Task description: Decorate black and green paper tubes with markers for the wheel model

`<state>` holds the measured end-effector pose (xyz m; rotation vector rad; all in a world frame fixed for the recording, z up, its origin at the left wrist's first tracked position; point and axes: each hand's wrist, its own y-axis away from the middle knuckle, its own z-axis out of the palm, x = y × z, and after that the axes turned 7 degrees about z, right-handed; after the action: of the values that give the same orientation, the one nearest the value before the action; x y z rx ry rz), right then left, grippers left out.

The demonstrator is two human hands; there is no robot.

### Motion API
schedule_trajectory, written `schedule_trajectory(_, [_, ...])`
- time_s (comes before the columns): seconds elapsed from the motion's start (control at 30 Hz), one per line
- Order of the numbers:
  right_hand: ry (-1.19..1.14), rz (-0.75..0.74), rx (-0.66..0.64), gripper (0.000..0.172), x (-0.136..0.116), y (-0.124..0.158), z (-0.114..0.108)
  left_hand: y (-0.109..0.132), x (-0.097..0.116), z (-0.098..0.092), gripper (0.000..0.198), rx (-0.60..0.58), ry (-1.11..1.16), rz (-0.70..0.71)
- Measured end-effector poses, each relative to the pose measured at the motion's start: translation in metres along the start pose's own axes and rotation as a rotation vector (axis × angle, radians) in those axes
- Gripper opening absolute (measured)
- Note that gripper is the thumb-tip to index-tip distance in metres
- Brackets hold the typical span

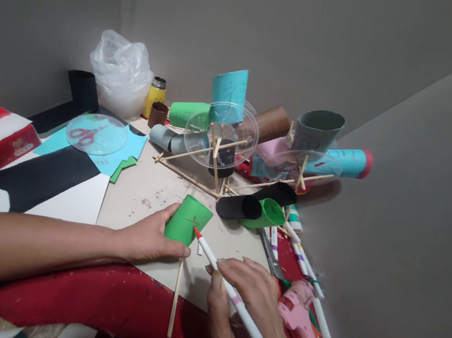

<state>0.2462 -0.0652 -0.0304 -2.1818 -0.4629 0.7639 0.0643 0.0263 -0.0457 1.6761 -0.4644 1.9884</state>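
My left hand (153,235) is closed around a green paper tube (187,221), fingers behind it and thumb at its lower edge. Thin red marker strokes show on the tube's front. Between the thumb and fingers of my right hand (249,307) is a white marker (226,288), its red tip touching the tube by the strokes. Below the tube, thin wooden sticks (174,305) reach over the red cloth; whether they are attached to it I cannot tell. Just past the tube lie a black paper tube (236,207) and another green paper tube (266,216).
Stick frames (187,177) with clear plastic discs and coloured tubes stand behind. A pink glue gun (310,335), grey-bladed scissors (272,256) and several markers lie right. Left are a red box (14,152), black paper (63,175), red scissors (83,137) and a plastic bag (120,74).
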Motion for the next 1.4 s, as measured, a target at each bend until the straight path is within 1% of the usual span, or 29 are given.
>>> schedule_trajectory(0.37, [-0.04, -0.009, -0.059, 0.023, -0.006, 0.0, 0.002, 0.0, 0.004, 0.003, 0.064, 0.019, 0.035, -0.038])
schedule_trajectory(0.63, [-0.065, -0.02, -0.075, 0.025, -0.007, 0.0, 0.007, 0.0, 0.009, 0.005, 0.058, 0.027, 0.049, -0.028])
schedule_trajectory(0.8, [-0.066, -0.006, -0.103, 0.024, -0.009, -0.002, 0.011, 0.0, 0.014, 0.007, 0.064, 0.033, 0.083, -0.03])
schedule_trajectory(0.97, [-0.087, -0.006, -0.142, 0.024, -0.01, -0.004, 0.009, 0.0, 0.011, 0.007, 0.069, 0.029, 0.073, -0.03])
schedule_trajectory(1.03, [-0.111, 0.004, -0.123, 0.026, -0.008, -0.002, 0.005, 0.0, 0.008, 0.005, 0.069, 0.024, 0.043, -0.02])
schedule_trajectory(1.1, [-0.128, 0.007, -0.075, 0.029, -0.004, 0.0, 0.001, 0.0, 0.006, 0.002, 0.068, 0.022, 0.001, -0.017])
schedule_trajectory(1.23, [-0.107, -0.003, -0.003, 0.036, 0.002, 0.001, -0.005, 0.0, 0.003, -0.002, 0.067, 0.008, -0.021, -0.013])
schedule_trajectory(1.4, [-0.047, -0.016, 0.021, 0.027, 0.001, -0.003, -0.004, 0.0, 0.003, -0.002, 0.069, 0.002, 0.02, -0.012])
